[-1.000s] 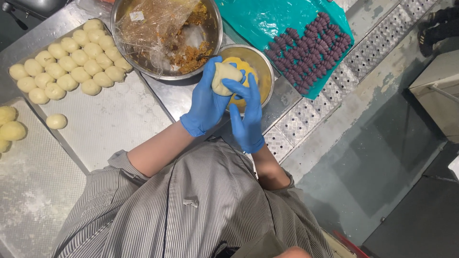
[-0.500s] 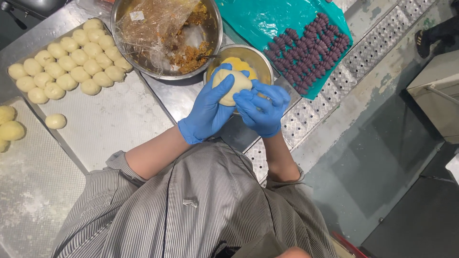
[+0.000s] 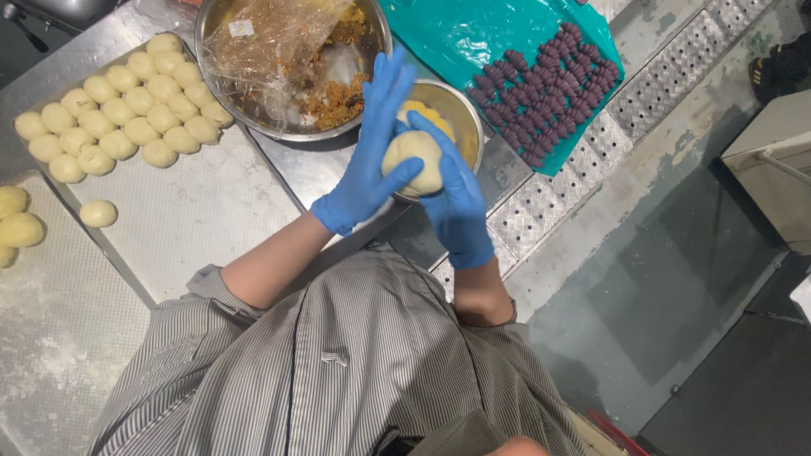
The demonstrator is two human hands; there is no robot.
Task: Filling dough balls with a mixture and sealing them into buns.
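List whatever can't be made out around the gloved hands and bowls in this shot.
Head view:
- Dough ball: its back is covered by the left hand and right hand.
- Small bowl: its contents are mostly hidden by both hands.
- Large bowl: filling blurred under crumpled plastic wrap; top rim cut off.

Left hand (image 3: 365,160) and right hand (image 3: 456,198) cupping dough ball (image 3: 412,159), small steel bowl (image 3: 463,118) beneath

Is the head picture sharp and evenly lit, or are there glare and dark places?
Head view: mostly sharp; the hands and dough ball look clear. Glare shows on the plastic wrap over the large bowl and on the teal bag. The floor at right is dark.
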